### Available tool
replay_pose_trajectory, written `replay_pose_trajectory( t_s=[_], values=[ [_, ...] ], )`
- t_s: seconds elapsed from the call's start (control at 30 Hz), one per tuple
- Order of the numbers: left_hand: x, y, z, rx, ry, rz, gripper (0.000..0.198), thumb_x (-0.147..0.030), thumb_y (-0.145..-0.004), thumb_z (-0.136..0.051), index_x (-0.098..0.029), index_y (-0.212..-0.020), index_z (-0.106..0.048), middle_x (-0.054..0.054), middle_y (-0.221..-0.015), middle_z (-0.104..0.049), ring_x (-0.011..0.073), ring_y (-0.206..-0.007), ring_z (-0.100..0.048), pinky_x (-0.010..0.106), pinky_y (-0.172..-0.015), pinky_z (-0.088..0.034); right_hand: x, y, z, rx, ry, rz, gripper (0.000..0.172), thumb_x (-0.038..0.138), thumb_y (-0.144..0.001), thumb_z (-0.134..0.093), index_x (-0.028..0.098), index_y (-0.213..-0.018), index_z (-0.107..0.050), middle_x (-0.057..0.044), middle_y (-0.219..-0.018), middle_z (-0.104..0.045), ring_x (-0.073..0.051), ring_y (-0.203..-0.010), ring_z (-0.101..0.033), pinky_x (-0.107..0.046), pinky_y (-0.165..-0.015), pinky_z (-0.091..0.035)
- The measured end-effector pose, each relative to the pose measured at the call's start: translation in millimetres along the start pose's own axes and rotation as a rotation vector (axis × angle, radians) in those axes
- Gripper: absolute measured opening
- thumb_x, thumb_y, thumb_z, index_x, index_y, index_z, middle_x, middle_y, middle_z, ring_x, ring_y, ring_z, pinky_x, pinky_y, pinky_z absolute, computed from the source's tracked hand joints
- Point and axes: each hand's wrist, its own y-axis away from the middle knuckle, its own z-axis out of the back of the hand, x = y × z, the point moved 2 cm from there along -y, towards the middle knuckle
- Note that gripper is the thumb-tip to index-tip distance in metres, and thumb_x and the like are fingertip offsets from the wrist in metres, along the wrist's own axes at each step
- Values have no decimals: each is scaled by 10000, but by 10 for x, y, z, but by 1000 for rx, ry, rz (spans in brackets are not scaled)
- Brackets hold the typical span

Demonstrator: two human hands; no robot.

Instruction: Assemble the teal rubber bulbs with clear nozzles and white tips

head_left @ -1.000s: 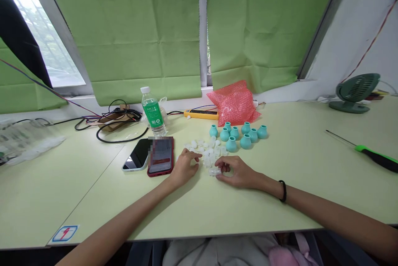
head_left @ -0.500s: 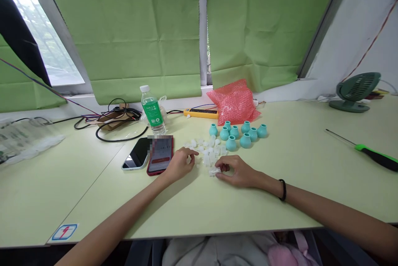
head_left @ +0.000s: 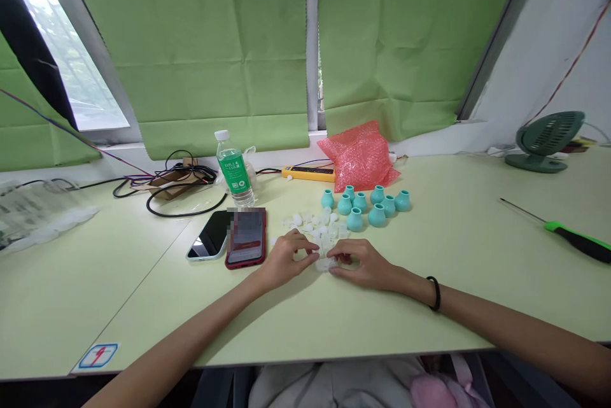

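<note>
A clear plastic tube (head_left: 324, 265) is pinched between the thumb and fingers of my right grip (head_left: 363, 263), at the near edge of the loose translucent white pieces (head_left: 324, 230) on the surface (head_left: 334, 322). My left grip (head_left: 285, 258) is at its left end, thumb and fingertip close together; I cannot tell whether they hold anything. Beyond the pieces, to the right, stand teal bulb-shaped pots (head_left: 354, 221), a red bubble-wrap pouch (head_left: 363, 163) behind them.
</note>
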Motion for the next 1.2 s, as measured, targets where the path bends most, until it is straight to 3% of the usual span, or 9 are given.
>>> replay_pose_trajectory(
  t_s=[0.17,0.5,1.2],
  values=[
    [-109,36,-84,-1,102,-31,174,-254,-749,-504,-208,-857,-632,26,-703,-601,135,-704,-494,250,-649,-405,-8,12,-29,-14,-22,-3,180,253,-693,-565,158,-844,-588,-25,-644,-569,-105,-556,-494,-219,-523,-409],
    [-53,56,-118,-73,54,-60,191,-257,-748,-498,-171,-853,-633,52,-708,-591,149,-718,-492,271,-653,-419,1,-1,-11,-50,-15,15,172,274,-697,-561,156,-820,-586,-23,-626,-563,-103,-547,-494,-220,-522,-414],
    [-94,88,-139,-73,-239,-280,252,-151,-778,-397,-152,-982,-546,77,-771,-557,165,-751,-448,285,-620,-419,24,3,-8,-78,-24,-10,147,269,-697,-560,152,-784,-587,-22,-612,-555,-102,-541,-487,-226,-531,-415]
  ],
)
